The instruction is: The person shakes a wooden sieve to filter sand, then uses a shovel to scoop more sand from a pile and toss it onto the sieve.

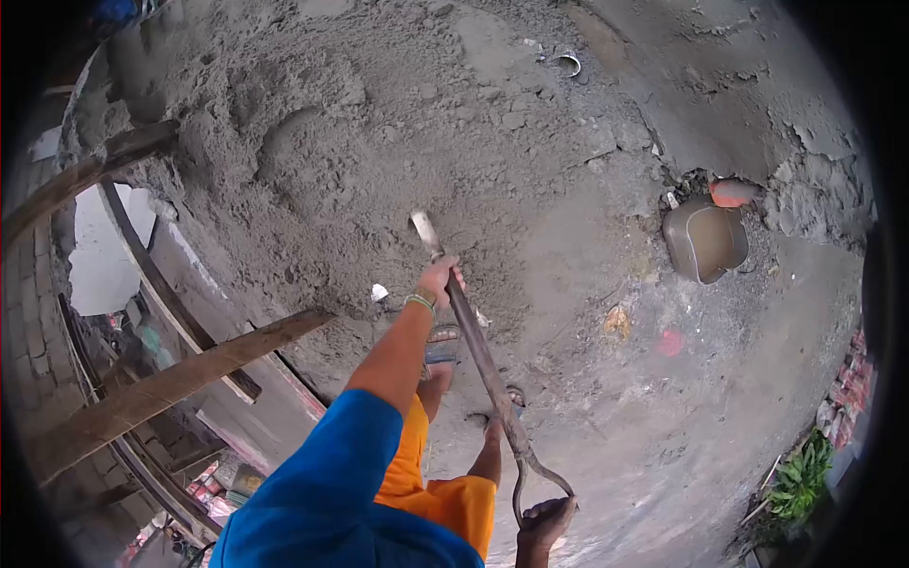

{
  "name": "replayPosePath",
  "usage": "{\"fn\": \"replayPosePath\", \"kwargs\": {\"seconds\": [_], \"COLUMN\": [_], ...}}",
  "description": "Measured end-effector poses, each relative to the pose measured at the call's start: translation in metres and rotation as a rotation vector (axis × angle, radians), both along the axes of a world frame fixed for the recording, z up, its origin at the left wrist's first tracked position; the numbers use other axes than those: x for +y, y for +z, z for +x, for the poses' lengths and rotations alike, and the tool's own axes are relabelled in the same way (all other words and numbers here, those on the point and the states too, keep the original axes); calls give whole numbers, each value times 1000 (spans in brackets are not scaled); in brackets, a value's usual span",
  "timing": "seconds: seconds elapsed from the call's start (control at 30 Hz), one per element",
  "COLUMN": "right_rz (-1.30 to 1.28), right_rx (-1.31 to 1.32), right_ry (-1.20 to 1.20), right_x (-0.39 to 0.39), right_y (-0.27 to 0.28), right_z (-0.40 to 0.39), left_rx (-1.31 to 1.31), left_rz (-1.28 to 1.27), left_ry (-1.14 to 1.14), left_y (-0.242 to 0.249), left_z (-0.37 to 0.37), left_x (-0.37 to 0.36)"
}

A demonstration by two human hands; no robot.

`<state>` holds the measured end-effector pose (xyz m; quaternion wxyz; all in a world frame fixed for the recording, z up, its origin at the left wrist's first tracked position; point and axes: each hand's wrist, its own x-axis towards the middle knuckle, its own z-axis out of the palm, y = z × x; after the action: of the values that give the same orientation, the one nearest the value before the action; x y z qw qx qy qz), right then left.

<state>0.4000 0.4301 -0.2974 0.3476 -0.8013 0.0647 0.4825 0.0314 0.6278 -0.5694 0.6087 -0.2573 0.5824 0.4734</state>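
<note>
Left hand (439,280) grips the shovel (478,352) mid-shaft and right hand (546,521) clasps its D-handle, the long axis slanting up-left, blade end toward the grey sand heap (360,142) on dusty concrete ground (682,417).

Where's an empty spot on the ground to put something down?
Bare ground lies right of the shovel, between the metal pan and the green plant. The sand pile fills the top and left; wooden planks crowd the lower left.

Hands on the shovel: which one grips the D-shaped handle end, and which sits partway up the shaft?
The right hand, at the bottom of the picture, grips the D-handle of the shovel. The left hand, with a wristband, holds the shaft nearer the sand pile.
</note>
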Motion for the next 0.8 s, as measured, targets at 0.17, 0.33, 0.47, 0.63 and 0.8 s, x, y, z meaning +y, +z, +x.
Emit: {"fn": "replayPosePath", "kwargs": {"seconds": [0.17, 0.33, 0.47, 0.63, 0.8], "right_rz": [109, 67, 46, -25, -23], "right_rx": [79, 22, -113, -207, -241], "right_ry": [137, 95, 164, 291, 291], "right_x": [22, -12, -38, -75, -134], "right_y": [-42, -24, 0, 81, 138], "right_z": [-29, -41, -15, 47, 133], "left_rx": [87, -24, 3, -18, -60], "left_rz": [60, 55, 83, 27, -24], "left_ry": [57, 23, 3, 68, 110], "left_y": [9, -1, 4, 39, 97], "left_z": [-55, -70, -36, 45, 128], "left_x": [39, 29, -7, -76, -143]}}
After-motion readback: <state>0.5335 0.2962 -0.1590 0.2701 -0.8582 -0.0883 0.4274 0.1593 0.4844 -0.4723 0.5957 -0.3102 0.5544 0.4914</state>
